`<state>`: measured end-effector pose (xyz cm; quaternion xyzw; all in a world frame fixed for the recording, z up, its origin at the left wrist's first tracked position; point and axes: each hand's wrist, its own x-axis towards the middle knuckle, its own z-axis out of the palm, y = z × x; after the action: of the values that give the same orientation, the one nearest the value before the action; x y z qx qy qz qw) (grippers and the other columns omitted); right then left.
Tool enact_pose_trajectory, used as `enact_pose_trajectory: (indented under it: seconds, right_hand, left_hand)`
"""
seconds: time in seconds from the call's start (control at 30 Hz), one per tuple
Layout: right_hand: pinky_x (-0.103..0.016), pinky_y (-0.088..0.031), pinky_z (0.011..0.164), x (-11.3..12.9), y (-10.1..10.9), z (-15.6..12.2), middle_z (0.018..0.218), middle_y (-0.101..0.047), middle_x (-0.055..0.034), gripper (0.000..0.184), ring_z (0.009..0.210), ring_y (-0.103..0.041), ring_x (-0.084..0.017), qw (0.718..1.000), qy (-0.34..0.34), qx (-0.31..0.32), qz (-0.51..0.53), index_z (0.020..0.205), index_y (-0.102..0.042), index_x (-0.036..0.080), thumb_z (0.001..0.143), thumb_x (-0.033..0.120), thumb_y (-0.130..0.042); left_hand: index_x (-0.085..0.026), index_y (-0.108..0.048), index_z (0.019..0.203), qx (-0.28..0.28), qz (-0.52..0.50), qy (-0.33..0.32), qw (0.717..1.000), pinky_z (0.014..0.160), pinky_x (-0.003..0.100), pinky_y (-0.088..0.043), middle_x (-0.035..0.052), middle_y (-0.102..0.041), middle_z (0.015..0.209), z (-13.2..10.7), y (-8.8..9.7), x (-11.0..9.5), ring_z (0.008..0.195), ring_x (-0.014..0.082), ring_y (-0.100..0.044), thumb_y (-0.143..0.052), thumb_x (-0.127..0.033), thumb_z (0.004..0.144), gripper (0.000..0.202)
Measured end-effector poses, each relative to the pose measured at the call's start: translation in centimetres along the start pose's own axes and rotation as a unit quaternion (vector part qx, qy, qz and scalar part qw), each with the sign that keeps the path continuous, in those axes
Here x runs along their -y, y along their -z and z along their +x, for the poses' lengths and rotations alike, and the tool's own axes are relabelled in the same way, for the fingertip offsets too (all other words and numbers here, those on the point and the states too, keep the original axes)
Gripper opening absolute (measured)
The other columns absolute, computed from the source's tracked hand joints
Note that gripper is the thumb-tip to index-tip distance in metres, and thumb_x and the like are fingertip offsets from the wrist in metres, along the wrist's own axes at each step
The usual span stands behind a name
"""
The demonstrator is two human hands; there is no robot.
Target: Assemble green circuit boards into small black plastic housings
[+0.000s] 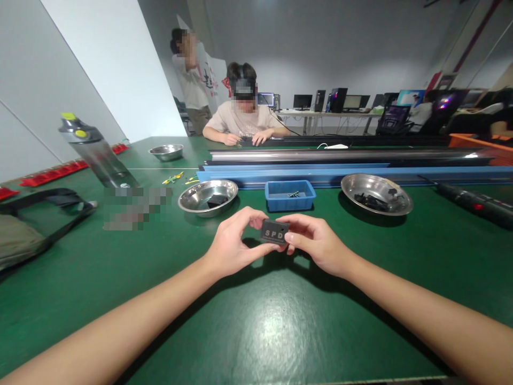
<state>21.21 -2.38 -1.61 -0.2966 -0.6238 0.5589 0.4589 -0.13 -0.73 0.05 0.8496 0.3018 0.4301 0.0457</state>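
Glare on tabletop [267, 331]; edge distortion

On my left I see a bottle [102, 155] and an olive bag [18, 235]. A co-worker [248, 117] sits across from me.

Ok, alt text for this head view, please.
A left hand and right hand hold a small black box marked SPD over a green table. Beyond them, a blue tray stands between two metal bowls; a person sits across the table.
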Motion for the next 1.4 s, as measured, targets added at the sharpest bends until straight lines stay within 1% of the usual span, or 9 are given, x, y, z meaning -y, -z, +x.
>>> enact_pose_trajectory:
  seconds: [0.23,0.37,0.8,0.97,1.1,1.17,1.23,1.33,1.4]
  right_hand:
    - [-0.026,-0.051,0.058,0.4,0.2,0.1,0.082,-0.071,-0.002,0.03,0.068,-0.067,-0.014,1.0,0.007,-0.015,-0.001,0.108,-0.068,0.017,0.084,0.034,-0.069]
    - [-0.027,-0.051,0.059,0.3,0.2,0.1,0.079,-0.071,-0.0011,0.03,0.067,-0.067,-0.014,0.999,0.01,-0.031,0.013,0.108,-0.067,0.018,0.082,0.034,-0.071]
    - [-0.029,-0.053,0.062,-0.2,0.5,0.1,0.089,-0.074,-0.0036,0.036,0.07,-0.069,-0.016,0.999,0.001,-0.033,0.025,0.111,-0.066,0.019,0.078,0.031,-0.075]
    - [-0.027,-0.054,0.063,0.1,0.4,-0.1,0.1,-0.074,-0.0057,0.037,0.076,-0.069,-0.016,0.999,0.024,-0.047,0.008,0.112,-0.067,0.021,0.077,0.028,-0.077]
    - [-0.032,-0.057,0.07,0.5,0.3,-0.4,0.108,-0.074,-0.0073,0.035,0.08,-0.071,-0.017,0.997,0.062,-0.052,-0.011,0.112,-0.067,0.021,0.079,0.028,-0.075]
    - [-0.034,-0.057,0.075,0.6,0.4,-0.4,0.107,-0.075,-0.0075,0.03,0.083,-0.071,-0.018,0.994,0.074,-0.063,-0.057,0.111,-0.067,0.021,0.082,0.026,-0.071]
    - [-0.035,-0.056,0.077,0.5,0.6,-0.3,0.103,-0.075,-0.007,0.025,0.085,-0.07,-0.019,0.979,0.085,-0.083,-0.164,0.108,-0.069,0.021,0.083,0.023,-0.068]
    - [-0.037,-0.054,0.082,0.1,1.2,0.0,0.104,-0.074,-0.0073,0.028,0.089,-0.068,-0.02,0.93,0.098,-0.066,-0.347,0.109,-0.07,0.021,0.082,0.018,-0.068]
    - [-0.039,-0.052,0.086,-0.4,1.5,0.3,0.109,-0.072,-0.0083,0.033,0.095,-0.066,-0.022,0.904,0.104,-0.025,-0.413,0.114,-0.069,0.021,0.081,0.018,-0.071]
  left_hand:
    - [-0.018,-0.058,0.097,0.008,-0.019,-0.018,1.0,0.077,0.03,-0.053,0.0058,-0.067,0.095,0.2,0.1,0.0,0.086,0.0183,-0.064,-0.076,-0.028,0.08,0.027]
    - [-0.018,-0.058,0.098,0.001,-0.014,-0.007,1.0,0.076,0.029,-0.053,0.004,-0.068,0.091,0.1,0.0,0.0,0.082,0.0171,-0.065,-0.077,-0.03,0.079,0.029]
    - [-0.016,-0.066,0.107,0.017,-0.009,-0.005,1.0,0.071,0.029,-0.052,0.0038,-0.069,0.085,0.0,0.2,0.5,0.075,0.0174,-0.064,-0.078,-0.043,0.079,0.04]
    - [-0.018,-0.062,0.113,0.04,0.004,0.001,0.999,0.08,0.032,-0.054,0.0057,-0.07,0.099,0.1,-0.1,0.4,0.087,0.0196,-0.067,-0.073,-0.029,0.082,0.034]
    - [-0.02,-0.061,0.109,0.085,0.019,0.043,0.995,0.081,0.034,-0.055,0.0041,-0.07,0.1,0.1,-0.3,0.5,0.09,0.0217,-0.067,-0.068,-0.019,0.075,0.034]
    - [-0.02,-0.061,0.106,0.089,0.008,0.074,0.993,0.08,0.035,-0.055,0.0037,-0.071,0.099,0.1,-0.3,0.6,0.089,0.022,-0.068,-0.068,-0.018,0.072,0.035]
    - [-0.02,-0.059,0.105,0.077,-0.022,0.103,0.991,0.081,0.036,-0.055,0.0047,-0.071,0.101,0.2,-0.3,0.8,0.09,0.0219,-0.069,-0.068,-0.018,0.073,0.033]
    - [-0.018,-0.057,0.099,0.045,-0.091,0.123,0.987,0.086,0.038,-0.055,0.0074,-0.071,0.106,0.3,-0.3,1.3,0.095,0.0217,-0.069,-0.07,-0.021,0.076,0.026]
    - [-0.018,-0.055,0.094,0.033,-0.127,0.129,0.983,0.091,0.041,-0.054,0.0086,-0.07,0.108,0.3,-0.5,1.7,0.098,0.0218,-0.069,-0.072,-0.023,0.076,0.025]
